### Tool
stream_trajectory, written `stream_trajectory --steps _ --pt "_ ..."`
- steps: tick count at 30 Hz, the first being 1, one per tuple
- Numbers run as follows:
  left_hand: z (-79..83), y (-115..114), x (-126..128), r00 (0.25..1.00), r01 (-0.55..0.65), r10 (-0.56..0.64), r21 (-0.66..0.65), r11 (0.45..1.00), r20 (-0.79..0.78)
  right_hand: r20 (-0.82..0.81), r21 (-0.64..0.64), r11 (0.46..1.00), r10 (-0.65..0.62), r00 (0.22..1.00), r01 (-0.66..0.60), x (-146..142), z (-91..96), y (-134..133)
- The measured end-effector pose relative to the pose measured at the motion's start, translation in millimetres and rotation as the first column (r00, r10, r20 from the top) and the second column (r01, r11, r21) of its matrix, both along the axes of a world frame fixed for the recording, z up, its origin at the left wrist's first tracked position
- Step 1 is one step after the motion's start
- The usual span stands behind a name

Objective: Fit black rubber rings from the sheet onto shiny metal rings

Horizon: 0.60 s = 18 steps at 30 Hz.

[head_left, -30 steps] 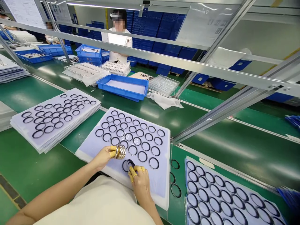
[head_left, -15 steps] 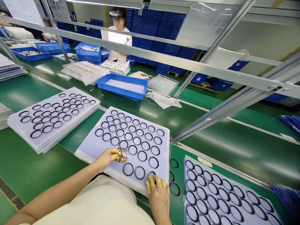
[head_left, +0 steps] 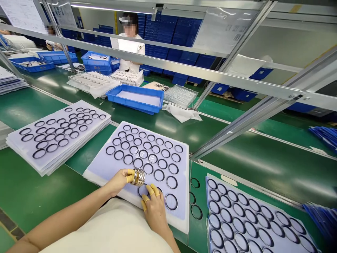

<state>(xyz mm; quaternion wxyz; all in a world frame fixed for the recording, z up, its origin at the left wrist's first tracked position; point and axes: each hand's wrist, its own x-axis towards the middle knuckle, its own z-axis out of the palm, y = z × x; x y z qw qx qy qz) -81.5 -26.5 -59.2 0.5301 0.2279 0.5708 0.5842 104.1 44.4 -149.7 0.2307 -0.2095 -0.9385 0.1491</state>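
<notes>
Left hand [head_left: 119,181] clenches a stack of metal rings [head_left: 138,177]; right hand [head_left: 155,207], in yellow finger cots [head_left: 150,190], lies over a black ring [head_left: 143,191] near the sheet's lower edge, grip unclear; rows of black rings cover the white sheet [head_left: 181,189]; three loose ones [head_left: 196,212] lie on the green bench [head_left: 39,189] to its right.

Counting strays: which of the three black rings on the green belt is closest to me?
The lowest ring, right of the sheet; the other two lie farther up.

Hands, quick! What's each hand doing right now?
Left hand: closed, holding a stack of shiny rings.
Right hand: half closed over a black ring on the white sheet; cannot tell if holding it.
</notes>
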Motion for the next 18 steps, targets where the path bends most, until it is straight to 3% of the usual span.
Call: stream_trajectory --steps 5,8,10,14,18 --pt "2.4 -9.5 -0.7 0.999 -0.005 0.005 -0.009 1.000 -0.032 -0.074 -0.214 0.977 -0.016 0.997 0.000 -5.5 1.8 8.0" --pt "3.9 -16.1 0.1 0.997 0.015 -0.016 -0.012 1.000 -0.069 -0.150 -0.392 0.920 -0.067 0.986 0.003 -6.5 7.3 12.6" --pt "5.0 -18.6 1.3 0.992 0.044 -0.044 -0.004 0.999 -0.118 -0.201 -0.531 0.846 -0.084 0.976 -0.036 -8.1 14.6 14.4" --pt "2.2 -19.2 5.5 0.952 0.094 -0.089 0.002 0.996 -0.291 -0.295 -0.752 0.631 -0.062 0.954 -0.191 -12.6 36.3 13.4" --pt "-9.1 -20.5 13.4 0.839 0.061 -0.060 -0.016 0.998 -0.541 -0.337 -0.858 0.433 -0.070 0.939 -0.276 -21.9 54.0 2.1"
